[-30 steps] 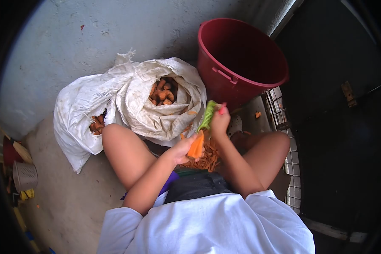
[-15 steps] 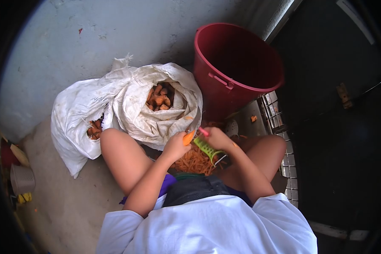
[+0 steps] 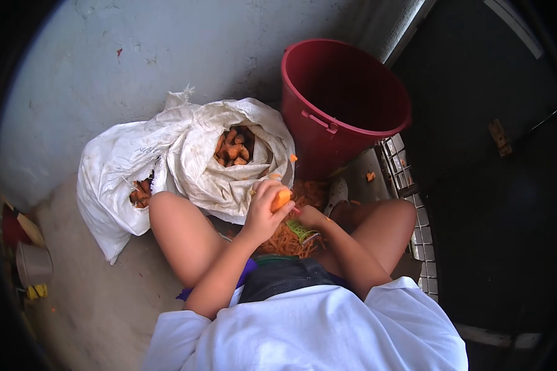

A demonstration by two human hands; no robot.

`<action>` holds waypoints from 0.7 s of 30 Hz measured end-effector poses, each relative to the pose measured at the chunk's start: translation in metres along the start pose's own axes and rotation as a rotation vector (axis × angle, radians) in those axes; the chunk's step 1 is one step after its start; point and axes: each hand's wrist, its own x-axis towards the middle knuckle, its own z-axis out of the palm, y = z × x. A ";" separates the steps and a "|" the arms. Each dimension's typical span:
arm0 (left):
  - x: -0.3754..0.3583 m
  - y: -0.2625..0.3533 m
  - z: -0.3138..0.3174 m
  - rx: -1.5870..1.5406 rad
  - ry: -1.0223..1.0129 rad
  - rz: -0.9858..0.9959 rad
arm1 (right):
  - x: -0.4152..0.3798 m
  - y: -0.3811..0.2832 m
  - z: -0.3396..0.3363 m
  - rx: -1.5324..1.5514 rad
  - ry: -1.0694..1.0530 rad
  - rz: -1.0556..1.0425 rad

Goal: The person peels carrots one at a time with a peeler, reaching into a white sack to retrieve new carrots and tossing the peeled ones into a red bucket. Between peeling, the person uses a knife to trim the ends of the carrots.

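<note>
My left hand (image 3: pixel 266 211) is wrapped around a peeled carrot (image 3: pixel 281 199), its bright orange end pointing up. Just right of it, my right hand (image 3: pixel 312 216) grips a peeler with a pink handle and a bright green, perforated body (image 3: pixel 300 231). The peeler hangs low between my legs, below the carrot. Under both hands lies a heap of orange carrot peelings (image 3: pixel 282 242). A white woven sack (image 3: pixel 195 179), its mouth rolled down, holds unpeeled carrots (image 3: pixel 234 147) in front of my left hand.
A large dark-red bucket (image 3: pixel 346 133) stands beyond my right hand. A second white sack (image 3: pixel 108 185) with a torn side leans at left. White tiles (image 3: pixel 424 235) edge the dark area at right. A small basket (image 3: pixel 34 264) sits far left.
My left hand has risen and tilted the carrot upward. My right hand has lowered with the peeler. A small orange bit now shows by the bucket's left side.
</note>
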 end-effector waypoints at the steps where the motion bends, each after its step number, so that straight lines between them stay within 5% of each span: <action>1: -0.001 0.001 0.001 0.012 0.004 0.071 | 0.002 -0.005 0.004 0.071 -0.037 -0.050; 5: -0.014 -0.010 0.021 -0.276 -0.252 -0.082 | -0.020 -0.046 0.023 0.915 -0.011 -0.591; 7: -0.016 -0.008 0.023 -0.197 -0.243 -0.069 | -0.011 -0.044 0.026 0.980 -0.134 -0.682; 10: -0.014 -0.010 0.022 -0.133 -0.090 -0.031 | -0.021 -0.049 -0.004 0.821 -0.097 -0.504; 13: -0.013 -0.028 0.015 -0.084 -0.087 -0.192 | -0.018 -0.047 -0.021 1.031 -0.085 -0.193; 17: -0.020 -0.040 0.021 0.019 -0.078 -0.268 | -0.017 -0.051 -0.019 0.695 0.242 -0.397; 21: -0.026 -0.057 0.028 0.113 -0.065 -0.333 | -0.033 -0.064 -0.024 0.339 0.440 -0.297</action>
